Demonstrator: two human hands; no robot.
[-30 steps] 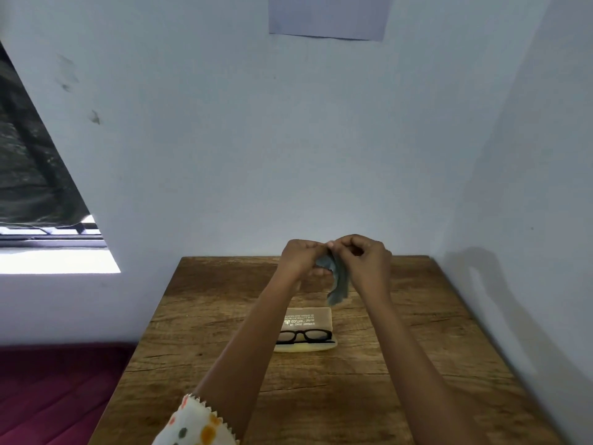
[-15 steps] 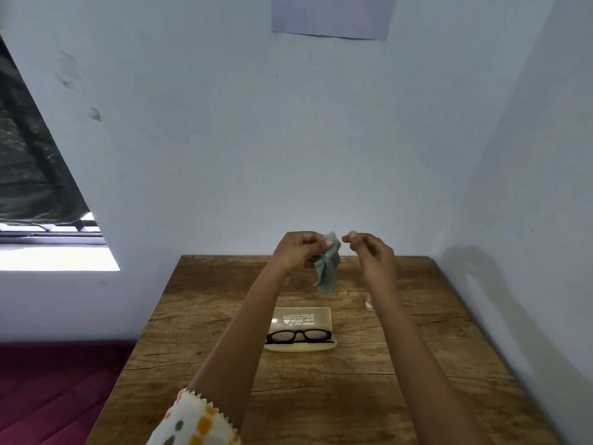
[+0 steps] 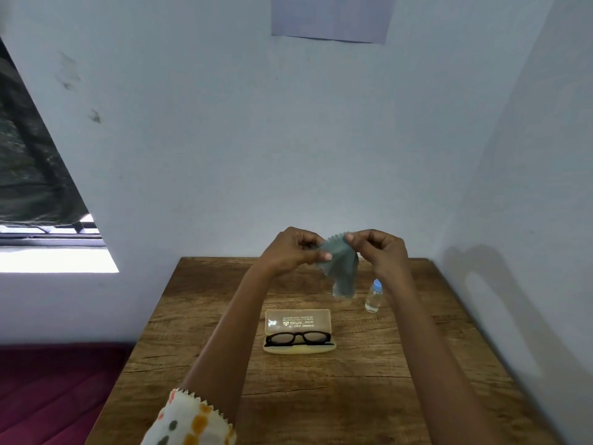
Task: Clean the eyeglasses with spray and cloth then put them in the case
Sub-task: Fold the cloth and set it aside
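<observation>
Since half a second ago, right hand (image 3: 377,252) has rejoined left hand (image 3: 293,250); both pinch the grey cloth (image 3: 340,268). Spray bottle (image 3: 373,297) is partly hidden behind the right forearm.

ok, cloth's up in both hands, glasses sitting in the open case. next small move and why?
Probably free one hand, likely the right hand, and lift the eyeglasses out of the open case. Both hands pinch the grey cloth above the table, left hand included, so nothing can be wiped yet. The spray bottle stands untouched beside the case.
</observation>
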